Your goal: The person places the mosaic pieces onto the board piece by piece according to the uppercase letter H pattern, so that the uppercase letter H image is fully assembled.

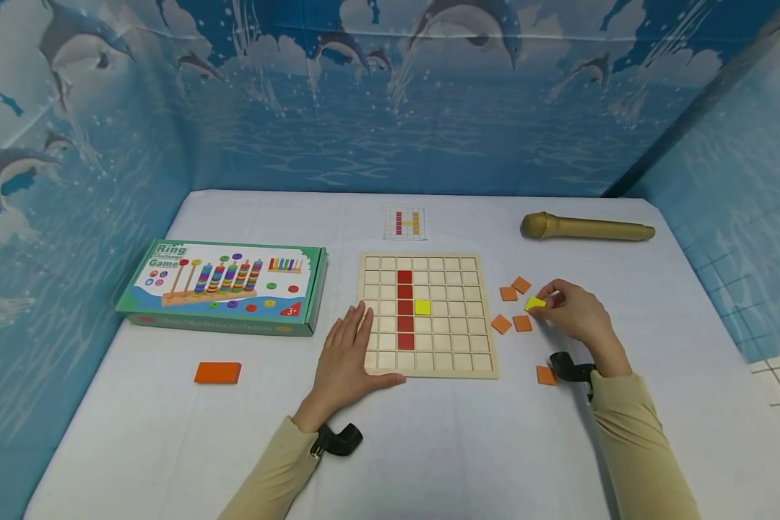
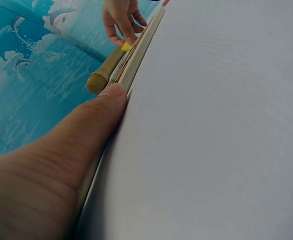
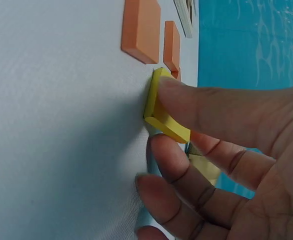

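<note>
Our right hand (image 1: 578, 312) is pinching a light-looking yellow square tile (image 1: 534, 303), best edge-held, our outstretched left hand (image 1: 343, 362) touching a pale wooden gridboard (image 1: 456, 342).

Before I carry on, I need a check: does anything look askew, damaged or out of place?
Nothing looks spilled or damaged. Mildly odd: one orange tile lies on its own in the head view, below the other four orange tiles, which sit at mixed angles beside the grid board.

Wooden board (image 1: 455, 336), smooth tile (image 3: 161, 116), matt tablecloth (image 1: 455, 455)
</note>
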{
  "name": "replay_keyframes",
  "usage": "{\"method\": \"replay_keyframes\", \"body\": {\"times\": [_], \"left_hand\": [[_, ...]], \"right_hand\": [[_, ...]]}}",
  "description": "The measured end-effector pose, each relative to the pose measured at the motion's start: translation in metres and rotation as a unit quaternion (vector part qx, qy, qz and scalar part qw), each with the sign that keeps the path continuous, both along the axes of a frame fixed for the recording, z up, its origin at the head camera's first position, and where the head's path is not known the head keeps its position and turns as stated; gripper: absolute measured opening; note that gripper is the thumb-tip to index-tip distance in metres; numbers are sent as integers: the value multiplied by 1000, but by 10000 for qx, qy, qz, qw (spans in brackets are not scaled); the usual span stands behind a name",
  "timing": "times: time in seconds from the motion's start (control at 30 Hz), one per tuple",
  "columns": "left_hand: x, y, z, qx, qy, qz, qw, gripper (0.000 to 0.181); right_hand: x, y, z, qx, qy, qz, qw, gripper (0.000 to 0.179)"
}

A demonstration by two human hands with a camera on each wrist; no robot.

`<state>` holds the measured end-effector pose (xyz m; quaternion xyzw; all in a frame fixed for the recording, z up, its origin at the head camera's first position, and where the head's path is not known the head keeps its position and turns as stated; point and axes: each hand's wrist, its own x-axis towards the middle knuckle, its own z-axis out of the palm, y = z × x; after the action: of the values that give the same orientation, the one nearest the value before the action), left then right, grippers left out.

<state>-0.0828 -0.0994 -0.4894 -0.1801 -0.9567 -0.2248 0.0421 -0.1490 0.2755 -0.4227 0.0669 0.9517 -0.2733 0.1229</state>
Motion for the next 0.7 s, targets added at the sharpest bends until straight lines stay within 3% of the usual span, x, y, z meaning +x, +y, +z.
{"method": "replay_keyframes", "body": {"times": [0.13,0.43,0.7], "left_hand": [[0,0,0,-7,-22,4,10000,115],[1,0,2,0,-57,-6,10000,115],[0,0,2,15,-35,-12,10000,114]], "right_hand": [[1,1,-1,-112,181,28,9998,32],[-3,12,-19,-482,513,144,9974,33],[-1,-1,-7,-886,711,166,9934,32]]}}
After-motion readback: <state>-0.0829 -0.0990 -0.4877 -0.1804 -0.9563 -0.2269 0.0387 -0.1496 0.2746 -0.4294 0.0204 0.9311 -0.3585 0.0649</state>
